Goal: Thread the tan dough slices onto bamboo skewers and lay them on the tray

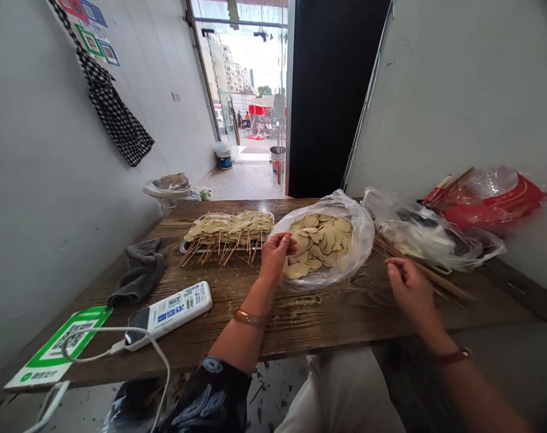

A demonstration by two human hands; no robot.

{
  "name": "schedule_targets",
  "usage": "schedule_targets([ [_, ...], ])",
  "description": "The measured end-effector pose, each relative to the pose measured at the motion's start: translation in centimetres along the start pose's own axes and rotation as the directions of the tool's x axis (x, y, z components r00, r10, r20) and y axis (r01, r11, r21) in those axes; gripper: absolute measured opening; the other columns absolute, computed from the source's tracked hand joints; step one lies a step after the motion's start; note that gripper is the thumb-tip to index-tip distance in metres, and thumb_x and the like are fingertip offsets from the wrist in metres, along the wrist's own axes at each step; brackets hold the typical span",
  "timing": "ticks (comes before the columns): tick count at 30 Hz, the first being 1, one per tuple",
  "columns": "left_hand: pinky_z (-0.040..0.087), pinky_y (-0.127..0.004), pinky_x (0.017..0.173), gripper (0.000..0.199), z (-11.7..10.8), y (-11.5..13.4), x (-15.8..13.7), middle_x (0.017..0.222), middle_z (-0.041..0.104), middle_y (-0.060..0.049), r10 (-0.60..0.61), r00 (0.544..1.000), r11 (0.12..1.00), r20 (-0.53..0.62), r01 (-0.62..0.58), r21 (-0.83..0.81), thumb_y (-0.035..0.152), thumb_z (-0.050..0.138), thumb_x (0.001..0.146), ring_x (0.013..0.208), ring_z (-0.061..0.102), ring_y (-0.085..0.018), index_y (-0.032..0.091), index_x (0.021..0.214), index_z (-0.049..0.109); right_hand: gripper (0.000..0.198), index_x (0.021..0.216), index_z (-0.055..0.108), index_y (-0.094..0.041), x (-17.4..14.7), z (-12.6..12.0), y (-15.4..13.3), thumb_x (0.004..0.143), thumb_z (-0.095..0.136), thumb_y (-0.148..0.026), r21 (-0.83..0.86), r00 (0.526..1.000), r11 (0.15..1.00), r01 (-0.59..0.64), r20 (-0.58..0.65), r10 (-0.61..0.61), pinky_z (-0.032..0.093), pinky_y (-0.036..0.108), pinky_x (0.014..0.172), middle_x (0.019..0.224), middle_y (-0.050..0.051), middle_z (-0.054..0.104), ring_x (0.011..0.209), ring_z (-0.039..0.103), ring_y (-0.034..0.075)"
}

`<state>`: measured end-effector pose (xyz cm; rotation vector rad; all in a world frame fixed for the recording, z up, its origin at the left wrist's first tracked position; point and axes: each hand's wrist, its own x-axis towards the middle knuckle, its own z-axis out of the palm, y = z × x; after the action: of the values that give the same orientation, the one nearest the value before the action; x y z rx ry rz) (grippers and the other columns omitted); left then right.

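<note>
My left hand (277,257) is at the left rim of a clear plastic bag (361,225) full of thin, pale yellow round slices (321,240). Its thumb and fingers are pinched together; whatever may be between them is too small to make out. To the right, my right hand (413,294) hovers by a bundle of thin wooden skewers (435,279), fingers curled in. I cannot make out what, if anything, those fingers hold. Left of the bag, a tray (183,246) bears a pile of skewered slices (230,227), their sticks pointing toward me.
On the wooden table (309,325) lie a dark grey cloth (140,270), a white payment device (171,313) with a cable and a green QR card (65,346). Plastic bags (417,231) and red packaging (494,201) crowd the right back. Walls stand at both sides.
</note>
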<state>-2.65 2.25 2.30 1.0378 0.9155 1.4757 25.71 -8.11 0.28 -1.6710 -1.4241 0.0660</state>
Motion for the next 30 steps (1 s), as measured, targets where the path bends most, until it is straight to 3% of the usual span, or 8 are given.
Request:
schedule_targets([
  [2, 0.048, -0.026, 0.062, 0.028, -0.3, -0.3, 0.4, 0.074, 0.066, -0.004, 0.086, 0.996, 0.985, -0.018, -0.082, 0.150, 0.039, 0.063, 0.076, 0.061, 0.059, -0.012, 0.014, 0.089, 0.062, 0.034, 0.098, 0.061, -0.017, -1.3, 1.8, -2.0, 0.089, 0.041, -0.043, 0.102, 0.998, 0.995, 0.014, 0.051, -0.020, 0.047, 0.031, 0.071, 0.091, 0.009, 0.071, 0.078, 0.064, 0.022],
  [4, 0.048, -0.029, 0.067, 0.021, -0.6, -0.7, 0.8, 0.079, 0.066, -0.006, 0.202, 0.979, 0.901, -0.002, -0.185, 0.392, 0.033, 0.058, 0.079, 0.068, 0.060, -0.015, 0.015, 0.089, 0.064, 0.032, 0.095, 0.061, -0.018, -2.5, 3.6, -3.6, 0.090, 0.041, -0.042, 0.175, 0.988, 0.984, 0.030, 0.142, -0.055, 0.047, 0.030, 0.069, 0.087, 0.008, 0.071, 0.074, 0.064, 0.021],
  [8, 0.044, -0.037, 0.084, 0.018, -1.1, -0.9, 1.0, 0.093, 0.067, -0.010, 0.343, 0.917, 0.489, 0.203, -0.358, 0.795, 0.023, 0.052, 0.082, 0.089, 0.059, -0.022, 0.017, 0.089, 0.068, 0.026, 0.093, 0.061, -0.019, -4.2, 5.9, -4.8, 0.090, 0.042, -0.037, 0.252, 0.962, 0.967, 0.044, 0.250, -0.109, 0.047, 0.029, 0.070, 0.086, 0.007, 0.071, 0.075, 0.065, 0.021],
  [10, 0.042, -0.040, 0.089, 0.020, -1.1, -1.0, 0.8, 0.099, 0.067, -0.012, 0.315, 0.903, 0.313, 0.292, -0.390, 0.866, 0.022, 0.052, 0.082, 0.096, 0.057, -0.025, 0.017, 0.091, 0.069, 0.027, 0.091, 0.062, -0.019, -4.5, 6.4, -4.7, 0.090, 0.043, -0.037, 0.276, 0.960, 0.961, 0.024, 0.262, -0.099, 0.047, 0.029, 0.068, 0.085, 0.007, 0.071, 0.075, 0.065, 0.021],
  [12, 0.040, -0.041, 0.091, 0.020, -1.1, -1.0, 0.7, 0.104, 0.066, -0.013, 0.273, 0.900, 0.198, 0.341, -0.399, 0.895, 0.021, 0.053, 0.082, 0.099, 0.055, -0.027, 0.018, 0.092, 0.070, 0.028, 0.090, 0.063, -0.018, -4.6, 6.4, -4.3, 0.089, 0.044, -0.039, 0.301, 0.962, 0.953, -0.019, 0.264, -0.064, 0.047, 0.029, 0.065, 0.082, 0.006, 0.071, 0.072, 0.064, 0.020],
  [19, 0.039, -0.039, 0.089, 0.016, -0.7, -0.6, 0.2, 0.102, 0.066, -0.011, 0.183, 0.885, 0.033, 0.428, -0.441, 0.897, 0.020, 0.055, 0.081, 0.098, 0.053, -0.026, 0.019, 0.086, 0.070, 0.034, 0.092, 0.063, -0.018, -4.5, 6.3, -3.6, 0.087, 0.048, -0.048, 0.437, 0.953, 0.875, -0.209, 0.290, 0.083, 0.041, 0.025, 0.048, 0.058, 0.000, 0.061, 0.054, 0.057, 0.017],
  [26, 0.039, -0.042, 0.082, 0.011, -0.6, 0.6, -0.6, 0.092, 0.064, -0.013, 0.024, 0.854, -0.128, 0.520, -0.513, 0.849, 0.027, 0.064, 0.073, 0.098, 0.051, -0.031, 0.019, 0.077, 0.070, 0.036, 0.094, 0.063, -0.017, -4.6, 6.4, -3.5, 0.087, 0.048, -0.049, 0.483, 0.949, 0.836, -0.261, 0.289, 0.129, 0.037, 0.023, 0.043, 0.053, -0.003, 0.055, 0.045, 0.048, 0.013],
  [30, 0.039, -0.041, 0.080, 0.011, -0.8, 0.8, -0.5, 0.091, 0.064, -0.013, -0.058, 0.824, -0.158, 0.563, -0.565, 0.810, 0.028, 0.064, 0.071, 0.097, 0.052, -0.031, 0.018, 0.070, 0.069, 0.035, 0.094, 0.063, -0.017, -4.7, 6.3, -3.5, 0.087, 0.048, -0.048, 0.506, 0.946, 0.818, -0.273, 0.294, 0.134, 0.034, 0.022, 0.041, 0.054, -0.004, 0.052, 0.043, 0.043, 0.011],
])
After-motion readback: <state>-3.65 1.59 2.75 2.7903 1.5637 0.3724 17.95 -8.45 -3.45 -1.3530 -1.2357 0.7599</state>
